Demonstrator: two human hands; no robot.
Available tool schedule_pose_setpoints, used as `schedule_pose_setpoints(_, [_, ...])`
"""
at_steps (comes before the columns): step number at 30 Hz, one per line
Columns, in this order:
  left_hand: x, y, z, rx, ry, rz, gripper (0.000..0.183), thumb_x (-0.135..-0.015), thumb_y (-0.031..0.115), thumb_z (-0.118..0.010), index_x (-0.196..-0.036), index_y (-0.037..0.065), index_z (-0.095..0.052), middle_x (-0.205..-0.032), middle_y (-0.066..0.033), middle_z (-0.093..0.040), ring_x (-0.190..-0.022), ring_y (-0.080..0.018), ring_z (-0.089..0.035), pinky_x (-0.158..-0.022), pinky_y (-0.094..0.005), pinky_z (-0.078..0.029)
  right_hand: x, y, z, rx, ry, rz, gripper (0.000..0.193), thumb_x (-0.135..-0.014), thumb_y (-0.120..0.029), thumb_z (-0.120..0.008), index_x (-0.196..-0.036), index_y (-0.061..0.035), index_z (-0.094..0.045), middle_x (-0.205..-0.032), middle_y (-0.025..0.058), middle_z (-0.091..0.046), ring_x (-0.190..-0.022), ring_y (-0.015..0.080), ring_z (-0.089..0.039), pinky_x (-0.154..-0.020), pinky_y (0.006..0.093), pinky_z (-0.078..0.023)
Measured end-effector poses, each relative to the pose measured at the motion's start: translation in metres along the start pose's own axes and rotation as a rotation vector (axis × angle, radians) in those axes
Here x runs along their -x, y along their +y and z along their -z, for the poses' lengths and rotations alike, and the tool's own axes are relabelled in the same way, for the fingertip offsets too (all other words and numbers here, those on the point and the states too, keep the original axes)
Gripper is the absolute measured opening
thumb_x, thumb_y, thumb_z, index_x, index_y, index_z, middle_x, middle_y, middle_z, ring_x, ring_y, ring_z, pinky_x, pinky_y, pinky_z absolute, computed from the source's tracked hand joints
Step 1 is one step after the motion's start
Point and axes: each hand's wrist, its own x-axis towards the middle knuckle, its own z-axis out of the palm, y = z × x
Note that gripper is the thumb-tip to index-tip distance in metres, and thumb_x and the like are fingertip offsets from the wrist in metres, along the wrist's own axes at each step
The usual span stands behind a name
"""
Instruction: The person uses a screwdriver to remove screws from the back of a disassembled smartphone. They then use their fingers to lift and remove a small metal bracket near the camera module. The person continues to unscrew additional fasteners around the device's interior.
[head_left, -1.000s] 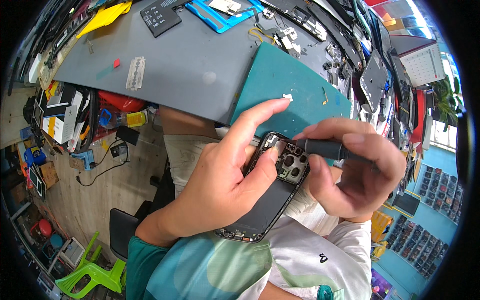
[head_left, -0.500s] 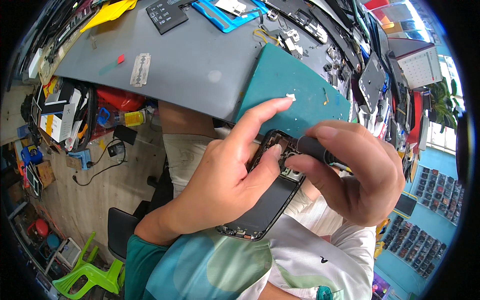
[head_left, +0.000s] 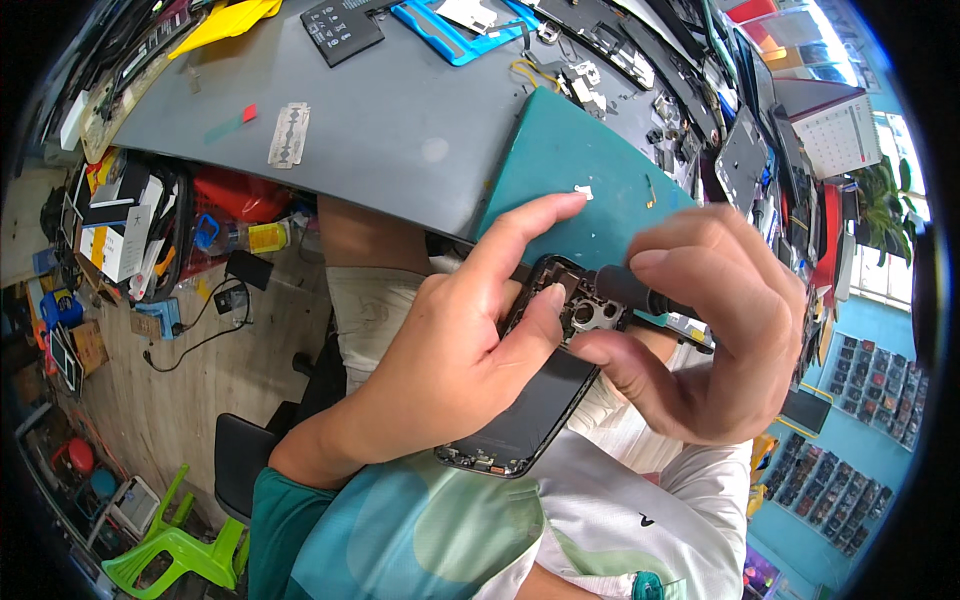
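An opened smartphone (head_left: 530, 410), its inner parts bared at the top end, lies tilted under my left hand (head_left: 455, 335). The thumb of that hand presses on the parts near the camera cutouts (head_left: 597, 314), and the index finger stretches out over the green mat (head_left: 570, 150). My right hand (head_left: 725, 330) is curled around a screwdriver (head_left: 630, 288) with a round black handle, above the phone's top corner. The right thumb stands apart from the handle. The screwdriver's tip is hidden. Beneath the right fingers shows a thin metal-edged piece (head_left: 690, 330), partly covered.
A grey desk (head_left: 390, 110) carries a razor blade (head_left: 290, 135), a black battery (head_left: 343, 32), a blue frame (head_left: 465, 35) and several loose phone parts (head_left: 585, 85). At the left below the desk are a crowded bin (head_left: 125, 235) and a green plastic chair (head_left: 175, 550).
My right thumb has come away from the screwdriver handle, and the right hand has shifted slightly. More of the phone's camera area shows. My left hand has hardly moved.
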Motion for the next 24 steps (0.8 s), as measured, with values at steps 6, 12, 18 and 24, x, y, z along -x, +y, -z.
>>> schedule_pose_setpoints(6, [0.001,0.011,0.004,-0.025,-0.050,0.077,0.060,-0.109,-0.006,-0.053,-0.166,-0.001,-0.035,-0.140,-0.0107,-0.065,-0.087,0.0002,-0.062,-0.076,-0.0192,-0.049,0.000,-0.007,0.012,0.046,-0.084,-0.063,0.055,-0.075,-0.013,-0.097,-0.114,0.0038,-0.062,-0.096,0.0222,-0.073,-0.080,0.0319,-0.071,-0.068,0.0386,-0.057])
schedule_pose_setpoints(12, [-0.002,-0.015,-0.004,0.048,0.080,-0.097,0.059,-0.106,0.000,-0.059,-0.163,0.006,-0.043,-0.080,-0.0051,-0.058,-0.068,-0.0026,-0.047,-0.062,-0.0249,-0.042,-0.001,0.015,-0.004,-0.189,0.008,0.023,0.059,-0.074,-0.021,-0.098,-0.115,0.0040,-0.063,-0.096,0.0211,-0.074,-0.078,0.0309,-0.073,-0.071,0.0380,-0.060])
schedule_pose_setpoints(18, [-0.004,-0.020,-0.007,0.080,0.076,-0.175,0.059,-0.106,0.000,-0.061,-0.162,0.008,-0.045,-0.067,-0.0033,-0.053,-0.063,-0.0039,-0.044,-0.059,-0.0265,-0.039,-0.005,-0.009,0.015,0.068,-0.099,-0.037,0.063,-0.077,-0.016,-0.098,-0.122,0.0068,-0.060,-0.100,0.0205,-0.075,-0.084,0.0302,-0.075,-0.074,0.0387,-0.061])
schedule_pose_setpoints(24, [-0.002,-0.017,-0.004,0.036,0.090,-0.137,0.059,-0.105,0.000,-0.061,-0.162,0.008,-0.045,-0.067,-0.0037,-0.053,-0.061,-0.0044,-0.044,-0.057,-0.0276,-0.039,0.004,0.000,-0.010,-0.068,0.059,-0.038,0.063,-0.077,-0.012,-0.099,-0.124,0.0049,-0.060,-0.105,0.0183,-0.075,-0.083,0.0262,-0.075,-0.073,0.0366,-0.061])
